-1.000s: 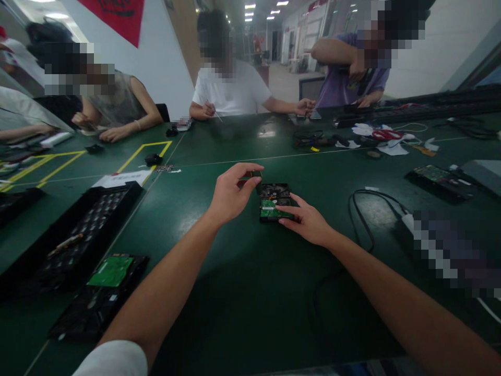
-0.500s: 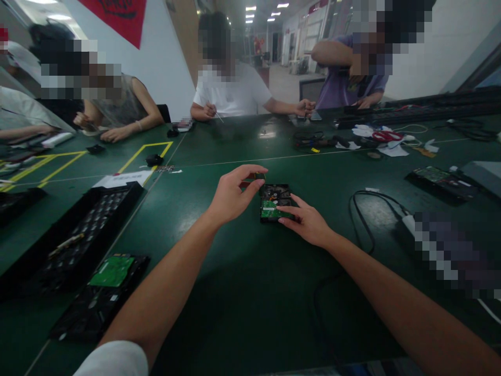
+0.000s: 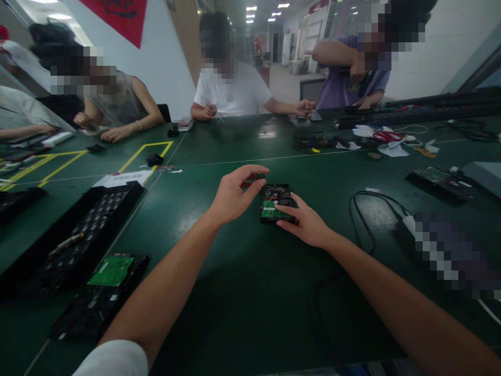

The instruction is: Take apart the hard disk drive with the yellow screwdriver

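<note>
A hard drive (image 3: pixel 275 189) lies on the green table in front of me, its green circuit board facing up on the near half. My right hand (image 3: pixel 307 219) holds it from the right, with fingertips on the board and along the edges. Just beyond the drive's far left corner, my left hand (image 3: pixel 238 192) is pinched around a small dark piece (image 3: pixel 260 176) with a yellowish edge. Fingers cover most of that piece, so its kind is unclear.
Left of my arm lie another hard drive (image 3: pixel 111 270) and a long black tray (image 3: pixel 78 235). To the right are a looped black cable (image 3: pixel 371 230), a power strip (image 3: pixel 420 235) and a third drive (image 3: pixel 441 183). Co-workers sit across the table (image 3: pixel 235 334).
Almost nothing differs. The fingers of my right hand have shifted slightly on the drive; my left hand keeps its pinch in nearly the same place.
</note>
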A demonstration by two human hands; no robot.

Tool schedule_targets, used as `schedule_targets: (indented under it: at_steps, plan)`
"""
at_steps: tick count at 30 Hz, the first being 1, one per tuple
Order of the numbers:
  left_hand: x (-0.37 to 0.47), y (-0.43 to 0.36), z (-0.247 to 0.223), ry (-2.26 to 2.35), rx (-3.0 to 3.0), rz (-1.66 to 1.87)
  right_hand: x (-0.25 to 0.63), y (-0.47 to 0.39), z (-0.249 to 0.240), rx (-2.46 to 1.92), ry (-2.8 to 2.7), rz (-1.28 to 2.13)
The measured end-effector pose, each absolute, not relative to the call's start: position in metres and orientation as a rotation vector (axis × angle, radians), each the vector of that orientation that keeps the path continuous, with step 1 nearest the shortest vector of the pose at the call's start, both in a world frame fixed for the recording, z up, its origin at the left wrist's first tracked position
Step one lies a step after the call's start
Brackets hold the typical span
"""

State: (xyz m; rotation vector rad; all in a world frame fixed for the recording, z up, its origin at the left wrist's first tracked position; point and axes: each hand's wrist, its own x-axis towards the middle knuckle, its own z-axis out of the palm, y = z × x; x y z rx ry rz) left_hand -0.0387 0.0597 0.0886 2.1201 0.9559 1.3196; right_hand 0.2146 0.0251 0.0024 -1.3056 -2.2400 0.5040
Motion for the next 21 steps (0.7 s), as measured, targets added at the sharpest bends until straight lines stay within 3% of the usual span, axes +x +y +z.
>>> schedule_targets:
  at_steps: [21]
  plan:
    - [-0.0341,0.0593,0.0867,0.891,2.037,1.367,0.2159,0.0255,0.0027,-1.333,-2.231,0.516]
